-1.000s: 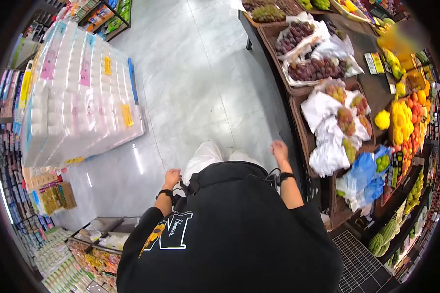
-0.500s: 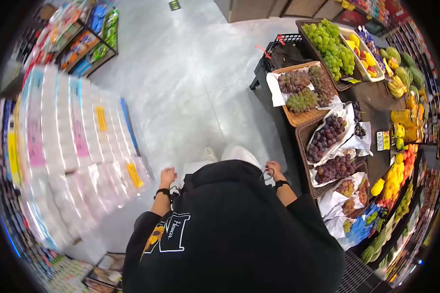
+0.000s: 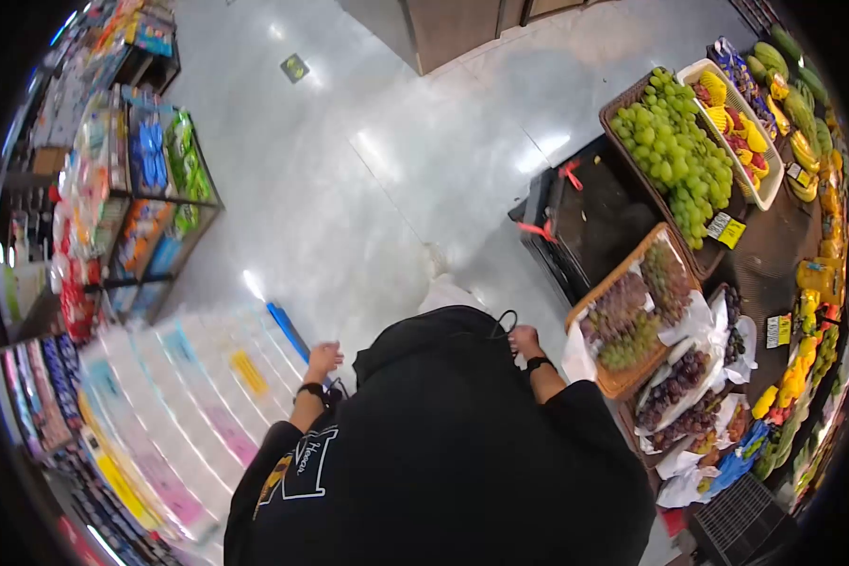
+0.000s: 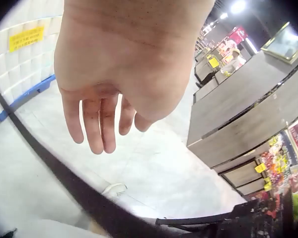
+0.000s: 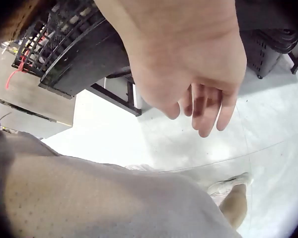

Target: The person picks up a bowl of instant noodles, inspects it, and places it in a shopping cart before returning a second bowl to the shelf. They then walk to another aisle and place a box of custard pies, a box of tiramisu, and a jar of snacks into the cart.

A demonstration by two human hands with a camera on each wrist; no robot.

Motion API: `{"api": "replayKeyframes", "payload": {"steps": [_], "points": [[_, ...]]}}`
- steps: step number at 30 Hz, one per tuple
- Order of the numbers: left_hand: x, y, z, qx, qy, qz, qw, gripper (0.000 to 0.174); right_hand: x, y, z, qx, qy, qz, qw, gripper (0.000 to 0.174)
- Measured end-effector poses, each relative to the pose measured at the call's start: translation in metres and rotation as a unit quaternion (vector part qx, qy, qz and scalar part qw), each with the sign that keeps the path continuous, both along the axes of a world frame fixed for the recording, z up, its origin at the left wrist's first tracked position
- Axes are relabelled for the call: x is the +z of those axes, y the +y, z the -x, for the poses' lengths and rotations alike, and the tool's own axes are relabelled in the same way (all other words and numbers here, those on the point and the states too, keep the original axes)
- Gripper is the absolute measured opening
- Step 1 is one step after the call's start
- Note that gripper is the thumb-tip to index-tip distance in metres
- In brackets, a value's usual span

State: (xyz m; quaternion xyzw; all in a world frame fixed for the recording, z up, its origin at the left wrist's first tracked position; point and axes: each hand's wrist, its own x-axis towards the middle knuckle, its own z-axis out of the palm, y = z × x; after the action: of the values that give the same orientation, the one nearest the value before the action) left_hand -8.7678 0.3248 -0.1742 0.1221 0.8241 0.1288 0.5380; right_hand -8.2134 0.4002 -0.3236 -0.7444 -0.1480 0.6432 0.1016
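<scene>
Lower in the head view than half a second ago sits the stack [image 3: 189, 415] of clear-wrapped white packs, while the snack rack [image 3: 121, 203] shows more fully beyond it. More of the table [image 3: 594, 203] has come in on the right, with the green grapes [image 3: 674, 141] now larger.

Both hands are bare and well apart, one at each side of the black top [image 3: 443, 443]. The left hand [image 3: 325, 357] hangs with fingers loose and pointing down, near the stack and its blue edge [image 3: 288, 330] but not touching. The right hand [image 3: 524, 340] also hangs relaxed, its fingers slightly bent, nearest the brown basket [image 3: 632, 379] and apart from it. A thin dark loop [image 3: 507, 321] beside it looks like a cord, though its ends are hard to make out. Each wrist wears a black band.

The brown basket stands on the table, holding reddish and green grapes with white paper around them. Beyond it the green grapes fill a dark basket, next to a white tray [image 3: 774, 193] of fruit in yellow foam. Nearer the person, dark grapes [image 3: 679, 382] rest in white paper. Two red ties [image 3: 571, 174] mark the table's end.
</scene>
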Motion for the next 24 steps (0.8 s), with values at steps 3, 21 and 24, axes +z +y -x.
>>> {"api": "replayKeyframes", "payload": {"steps": [3, 21, 24], "points": [[0.011, 0.052, 0.053, -0.009, 0.003, 0.012, 1.0, 0.039, -0.002, 0.106, 0.049, 0.23, -0.048, -0.245, 0.941, 0.033], [-0.065, 0.674, 0.148, -0.282, -0.008, -0.041, 0.958, 0.04, 0.069, 0.411, 0.132, 0.166, -0.103, -0.118, 0.974, 0.033], [-0.056, 0.838, 0.106, -0.379, -0.02, -0.184, 0.907, 0.036, 0.019, 0.407, 0.164, 0.019, -0.081, -0.15, 0.985, 0.032]]}}
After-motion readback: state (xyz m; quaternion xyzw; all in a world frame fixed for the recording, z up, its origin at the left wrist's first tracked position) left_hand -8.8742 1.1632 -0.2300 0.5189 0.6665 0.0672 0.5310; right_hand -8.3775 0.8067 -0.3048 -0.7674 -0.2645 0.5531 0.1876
